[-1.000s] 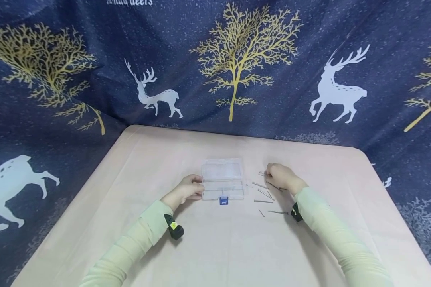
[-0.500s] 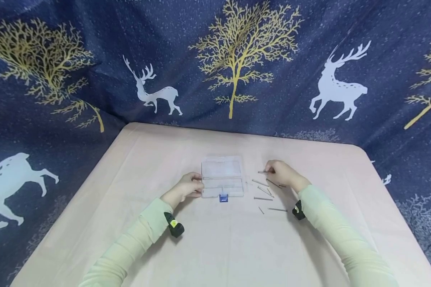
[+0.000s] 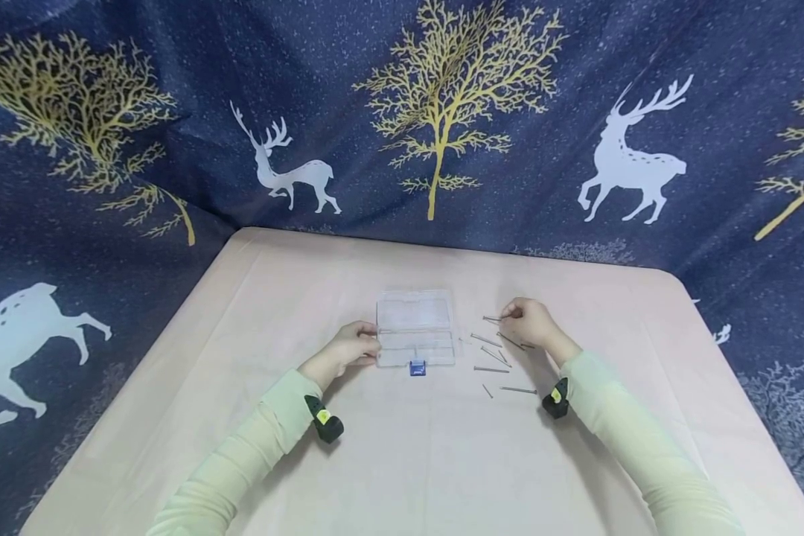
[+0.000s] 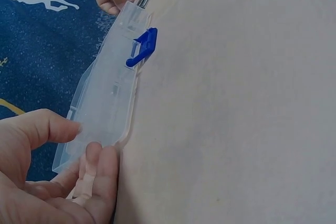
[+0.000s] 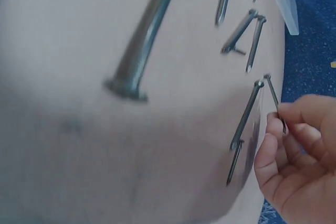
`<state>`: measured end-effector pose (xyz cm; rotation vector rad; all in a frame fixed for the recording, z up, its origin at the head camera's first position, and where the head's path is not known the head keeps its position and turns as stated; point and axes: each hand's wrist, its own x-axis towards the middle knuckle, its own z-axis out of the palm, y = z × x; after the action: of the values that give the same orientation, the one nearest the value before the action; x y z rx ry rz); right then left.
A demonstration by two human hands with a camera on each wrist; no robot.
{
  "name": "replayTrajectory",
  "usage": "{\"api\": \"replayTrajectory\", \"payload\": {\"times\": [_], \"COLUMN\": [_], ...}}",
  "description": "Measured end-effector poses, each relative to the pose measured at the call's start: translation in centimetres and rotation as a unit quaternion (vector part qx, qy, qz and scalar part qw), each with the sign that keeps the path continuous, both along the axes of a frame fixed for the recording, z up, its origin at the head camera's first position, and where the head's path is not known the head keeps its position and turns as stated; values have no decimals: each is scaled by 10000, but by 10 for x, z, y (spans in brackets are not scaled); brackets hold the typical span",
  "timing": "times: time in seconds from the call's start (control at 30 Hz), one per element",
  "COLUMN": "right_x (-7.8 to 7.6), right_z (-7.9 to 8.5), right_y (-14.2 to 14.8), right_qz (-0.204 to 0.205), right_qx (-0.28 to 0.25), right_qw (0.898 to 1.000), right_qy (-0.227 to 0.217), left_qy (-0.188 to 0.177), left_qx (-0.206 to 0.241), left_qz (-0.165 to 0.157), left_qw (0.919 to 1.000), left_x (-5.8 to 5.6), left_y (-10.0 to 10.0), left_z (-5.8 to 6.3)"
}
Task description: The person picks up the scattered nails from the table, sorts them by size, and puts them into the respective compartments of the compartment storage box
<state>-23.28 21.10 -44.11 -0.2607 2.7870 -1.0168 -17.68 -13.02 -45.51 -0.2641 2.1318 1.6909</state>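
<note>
**Right hand pinches a nail beside an open clear box**

The right hand (image 3: 531,323) has one thin nail (image 5: 271,90) pinched between thumb and fingers, its head end sticking out toward the worktop's left edge. The left hand (image 3: 348,348) grips the left end of the clear box (image 3: 415,330), thumb on one side and curled fingers on the other. The box stands open on the worktop (image 3: 402,461), about midway between the left and right edges and a little in from the far edge. Its lid (image 3: 414,313) is folded back toward the far edge; a blue latch (image 3: 418,368) faces the near side.

Between the box and the worktop's right edge lie several loose nails (image 3: 491,369), some long and some short, pointing in different directions. Two of them have their heads close together, and a very small one lies just beside the box. A few are near the right hand, on its near side.

Both arms wear pale green sleeves (image 3: 643,447), with a black camera (image 3: 324,422) at each wrist. Beyond the far edge hangs a dark blue cloth (image 3: 375,171) printed with white deer and yellow trees.
</note>
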Motion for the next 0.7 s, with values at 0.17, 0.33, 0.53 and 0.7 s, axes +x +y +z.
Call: {"api": "replayTrajectory", "payload": {"times": [0.17, 0.33, 0.53, 0.7], "right_x": [3, 1, 3, 6], "right_z": [1, -2, -1, 4], "right_y": [-2, -1, -3, -8], "right_qz": [-627, -912, -959, -854], "right_qx": [-602, -1286, -1995, -2317], "right_qw": [9948, 9828, 9656, 9572], "right_qy": [-539, -960, -1365, -1510], "left_qy": [49, 63, 58, 62], "left_qx": [55, 65, 84, 81], "left_qz": [-21, -52, -73, -62], "left_qw": [10000, 9999, 9999, 9999], "left_x": [2, 2, 0, 0], "left_y": [0, 0, -1, -2], "left_z": [1, 1, 0, -2]}}
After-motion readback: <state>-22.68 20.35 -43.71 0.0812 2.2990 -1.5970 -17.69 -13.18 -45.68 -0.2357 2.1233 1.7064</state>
